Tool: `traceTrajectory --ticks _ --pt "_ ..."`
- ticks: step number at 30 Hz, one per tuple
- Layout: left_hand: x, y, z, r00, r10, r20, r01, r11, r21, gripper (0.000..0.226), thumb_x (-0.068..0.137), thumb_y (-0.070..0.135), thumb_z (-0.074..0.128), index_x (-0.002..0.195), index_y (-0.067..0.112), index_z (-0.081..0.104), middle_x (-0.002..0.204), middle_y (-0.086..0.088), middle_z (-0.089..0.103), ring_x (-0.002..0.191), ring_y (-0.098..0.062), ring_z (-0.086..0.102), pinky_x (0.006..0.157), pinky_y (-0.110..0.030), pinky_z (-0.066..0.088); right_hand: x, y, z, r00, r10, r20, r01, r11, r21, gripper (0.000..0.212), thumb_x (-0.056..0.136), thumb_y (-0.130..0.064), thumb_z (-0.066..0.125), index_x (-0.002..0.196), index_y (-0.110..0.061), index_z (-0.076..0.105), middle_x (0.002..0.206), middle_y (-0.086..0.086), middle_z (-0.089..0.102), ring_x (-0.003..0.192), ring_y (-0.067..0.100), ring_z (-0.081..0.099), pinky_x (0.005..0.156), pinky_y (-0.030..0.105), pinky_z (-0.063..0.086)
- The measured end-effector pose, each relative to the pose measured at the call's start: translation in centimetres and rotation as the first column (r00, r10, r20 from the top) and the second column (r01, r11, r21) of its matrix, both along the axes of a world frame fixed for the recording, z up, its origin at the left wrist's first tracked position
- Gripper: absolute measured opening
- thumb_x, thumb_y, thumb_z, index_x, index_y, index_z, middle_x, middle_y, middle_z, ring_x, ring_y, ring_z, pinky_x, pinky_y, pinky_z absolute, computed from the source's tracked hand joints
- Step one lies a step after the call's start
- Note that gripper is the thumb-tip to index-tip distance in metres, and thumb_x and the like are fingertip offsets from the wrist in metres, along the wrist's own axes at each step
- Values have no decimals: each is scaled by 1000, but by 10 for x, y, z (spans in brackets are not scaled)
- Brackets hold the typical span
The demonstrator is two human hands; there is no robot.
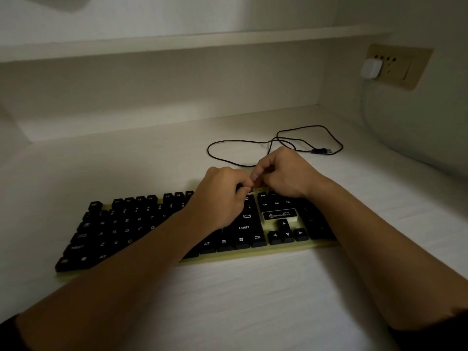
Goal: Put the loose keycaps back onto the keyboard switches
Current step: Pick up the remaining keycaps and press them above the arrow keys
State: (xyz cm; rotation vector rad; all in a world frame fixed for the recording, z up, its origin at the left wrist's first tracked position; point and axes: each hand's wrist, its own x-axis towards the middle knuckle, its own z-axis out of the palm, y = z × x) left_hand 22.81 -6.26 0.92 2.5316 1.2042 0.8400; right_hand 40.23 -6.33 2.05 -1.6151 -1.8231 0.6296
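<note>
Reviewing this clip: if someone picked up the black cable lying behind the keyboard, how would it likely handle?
The black cable is probably floppy: it lies in loose, irregular loops on the white desk. It looks thin, so likely light, and would trail rather than lift as one piece. Its USB plug lies unplugged, so that end should swing freely.

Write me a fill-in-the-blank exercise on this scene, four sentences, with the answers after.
1. Both hands meet over the keyboard's ____ row.
2. The keycaps are ____ in colour.
3. The cable's USB plug lies loose on the ____.
4. A white charger sits in the wall ____.

Answers: top; black; desk; socket
</note>
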Motion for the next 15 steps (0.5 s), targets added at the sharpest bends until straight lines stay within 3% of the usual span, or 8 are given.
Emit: traceTrajectory --ticks 4,12,15 --pt "0 -1 -3 1000 6 8 -6 1000 5 16 90 11 61 95 15 76 77 -3 73 63 -10 48 64 -22 37 1 -1 0 1000 0 -13 0 1000 -15 48 78 14 50 76 -25 78 77 -5 76 78 4 72 81 23 59" --pt "2 -3 -2 998 16 -61 -14 1000 27 20 94 12 56 103 14 74 79 -8 72 64 -11 48 60 -22 37 0 0 0 999 -15 -34 14 1000 -7 53 77 16 48 70 -29 75 73 -8 74 77 3 72 83 24 60" --pt "0 -4 -1 997 3 -82 -1 1000 29 19 93 13 56 100 14 74 78 -7 73 63 -12 51 64 -28 47 -1 -2 0 999 -17 -42 17 1000 -8 52 77 16 49 70 -28 76 73 -7 75 77 3 73 82 23 60"
